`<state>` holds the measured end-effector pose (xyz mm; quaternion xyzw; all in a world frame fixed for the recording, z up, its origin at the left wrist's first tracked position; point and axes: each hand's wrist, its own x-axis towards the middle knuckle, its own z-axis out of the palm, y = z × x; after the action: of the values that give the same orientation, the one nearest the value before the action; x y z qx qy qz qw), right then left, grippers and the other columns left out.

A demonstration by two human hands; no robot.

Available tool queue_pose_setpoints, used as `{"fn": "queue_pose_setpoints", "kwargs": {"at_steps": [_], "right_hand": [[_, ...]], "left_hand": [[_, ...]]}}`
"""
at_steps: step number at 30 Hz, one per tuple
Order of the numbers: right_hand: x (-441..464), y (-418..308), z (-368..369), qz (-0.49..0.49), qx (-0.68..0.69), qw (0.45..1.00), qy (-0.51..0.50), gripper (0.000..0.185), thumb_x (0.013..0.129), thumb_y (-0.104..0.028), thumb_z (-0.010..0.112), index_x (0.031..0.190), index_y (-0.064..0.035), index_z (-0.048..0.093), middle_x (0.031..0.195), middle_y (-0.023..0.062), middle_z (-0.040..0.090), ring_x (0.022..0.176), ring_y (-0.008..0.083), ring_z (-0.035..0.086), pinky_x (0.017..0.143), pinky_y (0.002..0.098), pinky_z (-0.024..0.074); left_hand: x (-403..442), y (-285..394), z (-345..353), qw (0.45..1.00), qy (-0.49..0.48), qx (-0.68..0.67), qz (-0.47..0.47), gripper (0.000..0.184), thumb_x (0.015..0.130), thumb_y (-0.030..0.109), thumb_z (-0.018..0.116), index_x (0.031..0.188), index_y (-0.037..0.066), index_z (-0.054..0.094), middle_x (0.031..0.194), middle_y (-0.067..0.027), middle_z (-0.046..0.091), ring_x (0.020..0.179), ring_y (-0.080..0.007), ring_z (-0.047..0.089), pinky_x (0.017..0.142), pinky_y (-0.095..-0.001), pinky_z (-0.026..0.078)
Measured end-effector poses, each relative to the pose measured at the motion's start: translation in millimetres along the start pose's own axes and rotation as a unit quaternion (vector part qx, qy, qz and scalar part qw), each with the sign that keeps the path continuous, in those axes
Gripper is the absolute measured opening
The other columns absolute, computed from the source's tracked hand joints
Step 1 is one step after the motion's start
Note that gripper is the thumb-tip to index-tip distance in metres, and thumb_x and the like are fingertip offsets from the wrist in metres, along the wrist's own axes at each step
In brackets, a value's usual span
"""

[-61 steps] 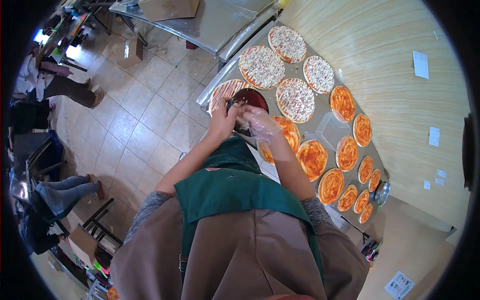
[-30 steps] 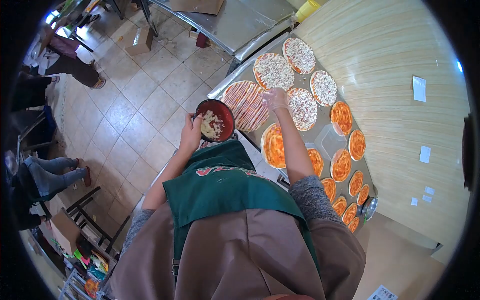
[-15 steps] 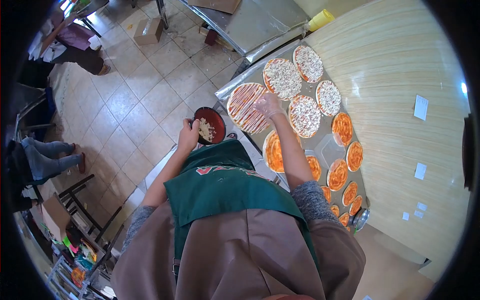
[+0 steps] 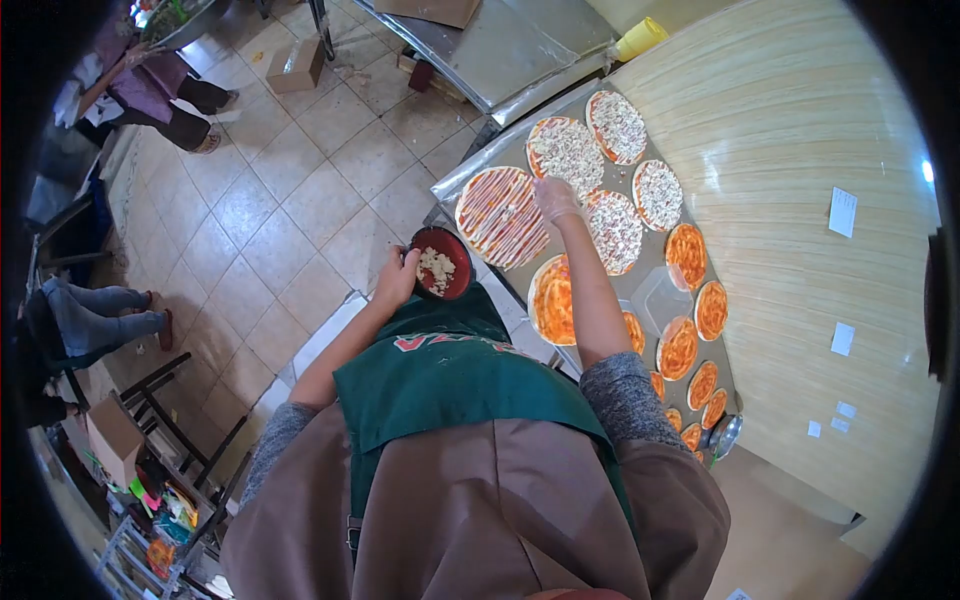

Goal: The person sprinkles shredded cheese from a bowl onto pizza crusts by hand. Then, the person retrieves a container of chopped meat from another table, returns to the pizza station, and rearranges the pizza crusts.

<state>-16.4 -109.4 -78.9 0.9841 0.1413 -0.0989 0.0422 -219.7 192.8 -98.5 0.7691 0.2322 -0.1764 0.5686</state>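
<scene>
- Gripping a dark, red-lined bowl (image 4: 456, 262) with the left hand (image 4: 396, 277), curled tight at its edge, just off the near side of the table (image 4: 652, 248) and over the green apron (image 4: 450, 390).
- Got some white crumbles (image 4: 436, 270) sitting in there, with plenty of red lining showing around them, so nowhere near full.
- Reaching over the table with the right hand (image 4: 555, 200), in a clear plastic glove, right by the edge of the striped pizza (image 4: 500, 218). Looks bunched rather than spread; can't tell if pinching anything or actually touching down.
- Done, by the looks of it: four white-topped pizzas (image 4: 565, 157), all bunched beyond and beside that glove. Well under half the lot, at a guess.
- Partway, probably: the striped pizza, lined all over in red and cream but without a white coating to match.
- Furthest behind: a whole run of sauce-only pizzas (image 4: 677, 348), down the rest of the table, without stripes or white. Can't count exactly, thanks to the right forearm (image 4: 590, 290) in front.
</scene>
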Motion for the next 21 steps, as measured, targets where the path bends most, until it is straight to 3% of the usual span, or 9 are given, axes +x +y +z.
{"fn": "queue_pose_setpoints", "kwargs": {"at_steps": [5, 8, 11, 12, 15, 19, 21], "right_hand": [[0.0, -7.7, -29.6, -0.079, 0.015, 0.993, -0.091, 0.031, 0.077, -0.034, 0.059, 0.082, -0.0050, 0.069, 0.078, 0.0146, 0.067, 0.071, 0.0297, 0.065, 0.070, 0.0396, 0.0518], [7.0, 1.5, 1.5, -0.119, 0.084, 0.989, -0.024, 0.027, 0.076, -0.031, 0.063, 0.079, -0.0046, 0.068, 0.073, 0.0121, 0.067, 0.065, 0.0249, 0.065, 0.065, 0.0373, 0.0528], [-13.0, -35.5, -46.2, 0.066, 0.335, 0.938, -0.056, 0.019, 0.074, -0.023, 0.068, 0.075, -0.0038, 0.068, 0.069, 0.0086, 0.065, 0.059, 0.0185, 0.064, 0.057, 0.0328, 0.0525], [-10.2, -38.1, -42.8, 0.040, 0.308, 0.949, -0.058, 0.015, 0.075, -0.017, 0.068, 0.073, -0.0025, 0.067, 0.067, 0.0076, 0.064, 0.056, 0.0154, 0.062, 0.053, 0.0283, 0.0515], [-7.5, -46.2, -33.5, 0.051, 0.373, 0.914, -0.151, 0.017, 0.074, -0.019, 0.068, 0.070, -0.0026, 0.066, 0.067, 0.0105, 0.064, 0.059, 0.0191, 0.063, 0.058, 0.0309, 0.0524], [-1.6, -60.1, -24.3, 0.087, 0.145, 0.985, 0.031, 0.014, 0.073, -0.020, 0.062, 0.079, -0.0083, 0.069, 0.077, 0.0161, 0.066, 0.073, 0.0308, 0.065, 0.071, 0.0376, 0.0520], [14.4, -47.6, -10.9, 0.074, 0.103, 0.992, 0.011, 0.016, 0.073, -0.021, 0.061, 0.082, -0.0095, 0.069, 0.081, 0.0162, 0.066, 0.077, 0.0317, 0.065, 0.073, 0.0387, 0.0514]], "left_hand": [[-2.3, -0.1, -3.3, 1.000, 0.007, -0.008, 0.011, 0.056, 0.088, 0.047, 0.045, 0.113, -0.004, 0.048, 0.099, -0.0328, 0.059, 0.099, -0.0435, 0.058, 0.087, -0.0423, 0.043], [-1.1, -3.7, -3.9, 1.000, 0.005, -0.028, 0.002, 0.056, 0.088, 0.047, 0.044, 0.113, -0.003, 0.047, 0.099, -0.0329, 0.059, 0.099, -0.0437, 0.058, 0.086, -0.0426, 0.043], [1.1, -7.2, -5.2, 1.000, 0.007, -0.020, -0.007, 0.056, 0.088, 0.048, 0.044, 0.112, -0.003, 0.047, 0.099, -0.0328, 0.059, 0.098, -0.0441, 0.058, 0.086, -0.0430, 0.043], [0.4, -6.7, -6.0, 1.000, 0.008, -0.018, -0.007, 0.056, 0.088, 0.048, 0.044, 0.112, -0.003, 0.047, 0.099, -0.0328, 0.059, 0.098, -0.0442, 0.057, 0.086, -0.0431, 0.043], [-0.6, -5.1, -6.9, 1.000, 0.011, -0.014, -0.004, 0.056, 0.088, 0.048, 0.043, 0.112, -0.002, 0.047, 0.099, -0.0326, 0.059, 0.099, -0.0446, 0.057, 0.086, -0.0435, 0.043], [0.6, -4.4, -4.7, 1.000, 0.007, -0.015, -0.010, 0.056, 0.088, 0.048, 0.043, 0.113, -0.002, 0.047, 0.099, -0.0323, 0.059, 0.099, -0.0447, 0.057, 0.087, -0.0437, 0.043], [-0.3, -2.5, -4.8, 1.000, 0.009, -0.011, -0.011, 0.056, 0.088, 0.048, 0.043, 0.113, -0.002, 0.047, 0.099, -0.0322, 0.059, 0.099, -0.0447, 0.057, 0.087, -0.0437, 0.043]]}}
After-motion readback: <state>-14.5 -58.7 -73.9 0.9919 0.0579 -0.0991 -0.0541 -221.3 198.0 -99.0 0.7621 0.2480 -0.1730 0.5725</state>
